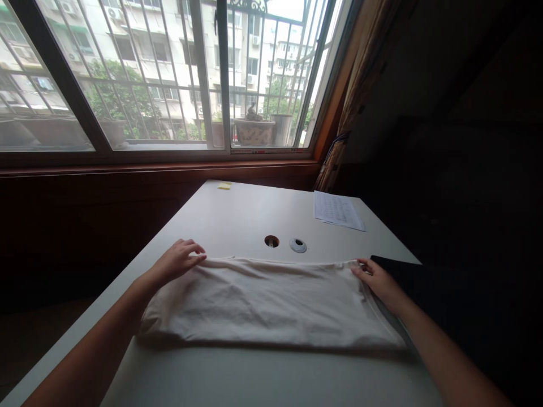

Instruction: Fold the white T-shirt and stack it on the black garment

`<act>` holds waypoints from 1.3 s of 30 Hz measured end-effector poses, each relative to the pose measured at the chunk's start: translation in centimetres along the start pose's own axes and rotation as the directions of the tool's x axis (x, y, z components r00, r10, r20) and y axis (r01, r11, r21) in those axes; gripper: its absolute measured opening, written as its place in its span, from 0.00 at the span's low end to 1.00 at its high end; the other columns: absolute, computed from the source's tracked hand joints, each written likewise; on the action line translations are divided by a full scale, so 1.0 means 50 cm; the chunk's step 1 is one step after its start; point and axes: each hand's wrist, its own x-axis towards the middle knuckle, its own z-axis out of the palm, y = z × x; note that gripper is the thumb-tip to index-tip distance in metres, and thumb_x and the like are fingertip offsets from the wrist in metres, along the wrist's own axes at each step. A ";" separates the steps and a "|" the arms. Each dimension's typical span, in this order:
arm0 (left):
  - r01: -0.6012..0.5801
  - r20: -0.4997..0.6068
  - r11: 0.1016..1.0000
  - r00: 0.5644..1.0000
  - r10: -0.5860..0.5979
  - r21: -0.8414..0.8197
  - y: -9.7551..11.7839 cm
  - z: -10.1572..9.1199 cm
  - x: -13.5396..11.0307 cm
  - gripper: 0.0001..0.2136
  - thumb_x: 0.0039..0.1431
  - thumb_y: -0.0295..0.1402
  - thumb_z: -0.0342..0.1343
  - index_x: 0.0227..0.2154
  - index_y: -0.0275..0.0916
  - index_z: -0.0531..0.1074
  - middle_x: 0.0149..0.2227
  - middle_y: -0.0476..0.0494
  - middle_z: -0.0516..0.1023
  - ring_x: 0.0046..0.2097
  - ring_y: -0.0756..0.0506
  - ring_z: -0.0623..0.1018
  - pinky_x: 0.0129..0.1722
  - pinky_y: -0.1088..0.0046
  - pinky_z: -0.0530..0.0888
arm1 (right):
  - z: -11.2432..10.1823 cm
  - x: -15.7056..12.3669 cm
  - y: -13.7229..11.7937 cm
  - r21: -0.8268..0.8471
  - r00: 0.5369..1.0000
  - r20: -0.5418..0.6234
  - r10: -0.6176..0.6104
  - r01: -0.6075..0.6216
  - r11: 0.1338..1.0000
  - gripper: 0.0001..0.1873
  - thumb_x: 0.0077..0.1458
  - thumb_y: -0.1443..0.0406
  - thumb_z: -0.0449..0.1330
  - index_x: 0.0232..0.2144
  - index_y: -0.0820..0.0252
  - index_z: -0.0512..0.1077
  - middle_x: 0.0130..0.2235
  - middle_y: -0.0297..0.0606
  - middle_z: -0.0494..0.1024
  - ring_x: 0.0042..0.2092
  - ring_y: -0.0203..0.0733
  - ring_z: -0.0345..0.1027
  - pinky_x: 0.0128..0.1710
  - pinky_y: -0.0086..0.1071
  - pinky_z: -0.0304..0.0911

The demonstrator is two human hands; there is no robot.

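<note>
Head view, left hand (180, 261) and right hand (379, 281) pinching pale cloth (271, 302), grommet (297, 248), papers (338, 211), yellow notes (224, 185) beyond.

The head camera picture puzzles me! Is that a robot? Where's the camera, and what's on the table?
No robot here, just a person's two bare hands. The camera sits on the person's head, looking forward and down, so you see the arms stretching away. On the white table lies a pale cloth. The right hand pinches its far right corner; the left hand is at the far left corner, but I can't tell how firmly it grips. Farther back are a yellow note and printed papers. Behind the table is a barred window.
</note>
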 end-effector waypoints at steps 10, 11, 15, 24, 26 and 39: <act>-0.152 0.117 0.988 0.981 0.156 -0.039 0.038 0.094 0.052 0.15 0.67 0.45 0.50 0.32 0.42 0.73 0.35 0.43 0.75 0.39 0.41 0.73 0.40 0.67 0.69 | 0.015 -0.019 -0.009 -0.053 0.991 -0.094 -0.097 0.092 0.994 0.19 0.49 0.47 0.60 0.32 0.55 0.74 0.34 0.38 0.81 0.38 0.50 0.75 0.36 0.36 0.70; -0.145 0.114 0.989 0.982 0.149 -0.039 0.035 0.093 0.051 0.14 0.67 0.44 0.48 0.32 0.42 0.72 0.34 0.45 0.74 0.37 0.42 0.73 0.39 0.67 0.69 | 0.014 -0.017 -0.007 -0.068 0.990 -0.099 -0.099 0.092 0.993 0.19 0.50 0.47 0.59 0.32 0.54 0.73 0.33 0.38 0.81 0.38 0.49 0.75 0.36 0.36 0.69; -0.094 0.084 0.996 0.992 0.094 -0.005 0.034 0.093 0.042 0.12 0.69 0.42 0.46 0.34 0.44 0.69 0.33 0.47 0.74 0.35 0.43 0.73 0.35 0.68 0.68 | 0.014 -0.002 0.000 -0.177 0.988 -0.113 -0.107 0.086 0.981 0.16 0.52 0.48 0.58 0.31 0.53 0.72 0.31 0.37 0.80 0.37 0.49 0.74 0.36 0.36 0.67; -0.067 -0.086 0.974 0.992 0.087 0.214 0.056 0.112 0.027 0.14 0.71 0.41 0.48 0.51 0.43 0.72 0.49 0.37 0.74 0.51 0.36 0.71 0.53 0.56 0.67 | 0.035 0.009 0.001 -0.373 0.984 -0.110 -0.142 0.092 0.923 0.17 0.55 0.52 0.56 0.41 0.54 0.72 0.31 0.38 0.77 0.36 0.50 0.73 0.38 0.39 0.66; -0.118 -0.117 0.950 0.980 0.158 0.288 0.064 0.101 0.012 0.15 0.71 0.40 0.47 0.55 0.44 0.72 0.54 0.38 0.73 0.54 0.36 0.70 0.57 0.54 0.66 | 0.026 -0.004 -0.001 -0.393 0.977 -0.097 -0.188 0.136 0.909 0.22 0.56 0.51 0.56 0.48 0.55 0.71 0.38 0.42 0.78 0.38 0.50 0.74 0.41 0.41 0.68; -0.162 0.033 0.884 0.986 0.164 0.439 0.022 0.140 -0.232 0.32 0.71 0.48 0.47 0.71 0.52 0.43 0.71 0.45 0.52 0.71 0.35 0.55 0.68 0.46 0.52 | 0.026 -0.281 0.037 -0.539 0.767 0.505 -0.396 0.638 0.550 0.32 0.66 0.49 0.51 0.69 0.36 0.52 0.72 0.28 0.51 0.71 0.54 0.46 0.68 0.54 0.52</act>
